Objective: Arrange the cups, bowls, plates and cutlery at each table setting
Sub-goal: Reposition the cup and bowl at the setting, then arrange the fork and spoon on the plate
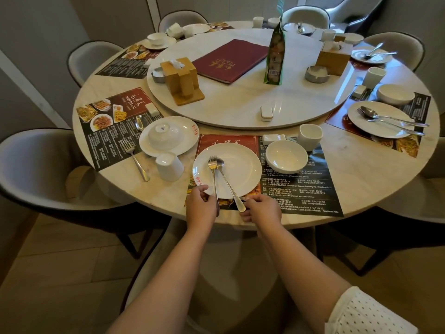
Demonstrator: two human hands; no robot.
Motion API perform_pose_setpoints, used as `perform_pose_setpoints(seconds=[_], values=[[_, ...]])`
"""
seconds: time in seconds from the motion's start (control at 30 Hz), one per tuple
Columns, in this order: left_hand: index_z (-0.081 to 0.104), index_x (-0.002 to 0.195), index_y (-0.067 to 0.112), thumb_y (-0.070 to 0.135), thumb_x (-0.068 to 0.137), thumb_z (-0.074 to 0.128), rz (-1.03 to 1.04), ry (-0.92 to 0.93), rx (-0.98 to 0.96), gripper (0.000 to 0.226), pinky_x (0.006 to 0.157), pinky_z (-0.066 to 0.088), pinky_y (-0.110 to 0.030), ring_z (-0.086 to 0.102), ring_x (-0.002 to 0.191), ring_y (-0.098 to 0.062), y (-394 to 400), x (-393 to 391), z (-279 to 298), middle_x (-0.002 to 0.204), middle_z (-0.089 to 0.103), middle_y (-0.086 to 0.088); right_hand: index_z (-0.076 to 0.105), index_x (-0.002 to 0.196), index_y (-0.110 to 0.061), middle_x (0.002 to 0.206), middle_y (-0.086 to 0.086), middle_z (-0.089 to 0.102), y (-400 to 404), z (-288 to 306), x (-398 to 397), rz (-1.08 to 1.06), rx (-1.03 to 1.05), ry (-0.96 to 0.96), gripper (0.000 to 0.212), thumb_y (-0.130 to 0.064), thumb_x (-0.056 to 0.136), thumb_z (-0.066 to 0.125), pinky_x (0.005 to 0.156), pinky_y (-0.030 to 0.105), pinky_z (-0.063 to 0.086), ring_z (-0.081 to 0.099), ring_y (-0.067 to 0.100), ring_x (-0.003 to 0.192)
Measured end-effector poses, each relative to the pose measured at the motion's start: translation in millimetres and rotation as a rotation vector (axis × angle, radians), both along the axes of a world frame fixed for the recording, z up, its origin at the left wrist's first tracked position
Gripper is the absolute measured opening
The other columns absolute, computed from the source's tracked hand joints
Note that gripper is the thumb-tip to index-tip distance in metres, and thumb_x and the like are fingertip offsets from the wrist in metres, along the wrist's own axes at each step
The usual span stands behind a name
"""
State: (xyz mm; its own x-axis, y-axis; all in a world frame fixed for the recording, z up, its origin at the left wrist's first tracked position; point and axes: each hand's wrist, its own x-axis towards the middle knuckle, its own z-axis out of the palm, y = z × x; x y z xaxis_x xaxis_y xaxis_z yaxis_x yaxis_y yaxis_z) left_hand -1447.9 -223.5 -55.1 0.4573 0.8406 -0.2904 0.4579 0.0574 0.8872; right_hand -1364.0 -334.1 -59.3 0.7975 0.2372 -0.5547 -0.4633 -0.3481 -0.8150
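At the near setting a white plate point(237, 165) lies on a dark placemat point(301, 186). A fork point(212, 172) and a spoon point(227, 182) lie across the plate, heads away from me. My left hand point(201, 204) grips the fork's handle at the plate's near rim. My right hand point(262, 209) pinches the end of the spoon's handle. A white bowl point(286, 156) and a white cup point(309, 136) stand to the right of the plate. At the left setting an upturned bowl point(162, 135) rests on a plate, with a fork point(134, 157) and an upturned cup point(168, 166) beside it.
A lazy Susan point(240, 104) fills the table's middle, carrying a red menu point(231, 60), two wooden tissue holders, ashtrays and a green packet point(275, 56). The right setting has a plate with fork and spoon point(390, 120), a bowl and a cup. Padded chairs ring the table.
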Motion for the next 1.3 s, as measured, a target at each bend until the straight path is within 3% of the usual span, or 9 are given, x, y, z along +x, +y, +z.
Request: perform_pose_setpoints(seconds=[0.13, 0.27, 0.37, 0.47, 0.57, 0.63, 0.8, 0.97, 1.3], values=[[0.051, 0.132, 0.026, 0.012, 0.092, 0.057, 0.085, -0.047, -0.06, 0.042, 0.086, 0.054, -0.034, 0.055, 0.109, -0.016, 0.2, -3.4, 8.2, 0.132, 0.051, 0.003, 0.062, 0.104, -0.005, 0.091, 0.013, 0.073, 4.9, 3.3, 14.6, -0.069, 0.104, 0.108, 0.012, -0.01, 0.097, 0.053, 0.071, 0.041, 0.061, 0.074, 0.026, 0.076], [0.049, 0.136, 0.025, 0.014, 0.093, 0.057, 0.126, -0.149, -0.161, 0.045, 0.102, 0.049, -0.042, 0.057, 0.118, -0.019, 2.3, -6.6, 9.8, 0.138, 0.055, 0.004, 0.059, 0.099, -0.003, 0.084, 0.016, 0.07, 8.9, 7.9, 24.0, -0.076, 0.121, 0.121, 0.011, -0.009, 0.099, 0.05, 0.059, 0.036, 0.059, 0.071, 0.027, 0.07], [0.048, 0.138, 0.025, 0.015, 0.093, 0.056, 0.109, -0.163, -0.181, 0.047, 0.103, 0.048, -0.042, 0.056, 0.12, -0.02, 4.9, -9.3, 10.1, 0.139, 0.054, 0.004, 0.059, 0.105, -0.005, 0.091, 0.015, 0.07, 10.7, 7.4, 19.9, -0.117, 0.047, 0.076, 0.012, -0.007, 0.095, 0.053, 0.066, 0.039, 0.06, 0.071, 0.028, 0.075], [0.049, 0.136, 0.026, 0.014, 0.093, 0.057, 0.062, -0.192, -0.209, 0.045, 0.102, 0.049, -0.041, 0.056, 0.118, -0.017, 10.6, -15.1, 12.5, 0.132, 0.056, 0.006, 0.061, 0.106, -0.014, 0.101, 0.004, 0.064, 13.8, 14.4, 1.6, -0.146, -0.145, -0.197, 0.017, -0.01, 0.09, 0.058, 0.078, 0.039, 0.057, 0.064, 0.02, 0.088], [0.059, 0.123, 0.027, 0.014, 0.094, 0.056, 0.0, -0.205, -0.195, 0.032, 0.095, 0.053, -0.039, 0.06, 0.107, -0.013, 26.7, -25.4, 14.7, 0.121, 0.059, 0.009, 0.061, 0.1, -0.022, 0.104, 0.001, 0.058, 29.7, 25.3, -30.7, -0.144, -0.123, -0.394, 0.018, -0.008, 0.089, 0.058, 0.066, 0.026, 0.051, 0.06, 0.013, 0.085], [0.065, 0.109, 0.029, 0.015, 0.095, 0.055, -0.057, -0.215, -0.186, 0.023, 0.088, 0.057, -0.039, 0.065, 0.099, -0.013, 43.8, -37.1, 17.5, 0.115, 0.065, 0.007, 0.063, 0.094, -0.025, 0.103, 0.001, 0.058, 49.2, 30.7, -52.0, -0.129, -0.101, -0.457, 0.018, -0.008, 0.09, 0.058, 0.066, 0.025, 0.052, 0.06, 0.013, 0.085], [0.067, 0.099, 0.028, 0.013, 0.096, 0.052, -0.194, -0.221, -0.12, 0.021, 0.08, 0.052, -0.028, 0.062, 0.097, -0.009, 111.8, -79.4, 33.3, 0.103, 0.069, 0.006, 0.066, 0.089, -0.027, 0.093, -0.006, 0.064, 115.9, 41.2, -104.2, -0.161, -0.013, -0.463, 0.023, -0.008, 0.09, 0.054, 0.066, 0.021, 0.046, 0.06, 0.007, 0.084], [0.068, 0.099, 0.024, 0.01, 0.097, 0.049, -0.257, -0.245, -0.163, 0.024, 0.082, 0.051, -0.03, 0.064, 0.092, -0.014, 191.9, -119.7, 50.9, 0.1, 0.07, 0.0, 0.066, 0.09, -0.022, 0.083, -0.002, 0.065, 190.5, 50.5, -153.5, -0.228, 0.096, -0.394, 0.019, -0.007, 0.091, 0.054, 0.058, 0.02, 0.043, 0.059, 0.01, 0.072], [0.07, 0.096, 0.022, 0.008, 0.098, 0.047, -0.236, -0.263, -0.234, 0.026, 0.075, 0.051, -0.029, 0.063, 0.083, -0.015, 285.5, -135.8, 49.5, 0.095, 0.069, -0.005, 0.067, 0.088, -0.024, 0.088, -0.006, 0.068, 286.7, 60.5, -168.6, -0.199, 0.148, -0.442, 0.017, -0.011, 0.092, 0.058, 0.069, 0.022, 0.05, 0.064, 0.009, 0.085]])
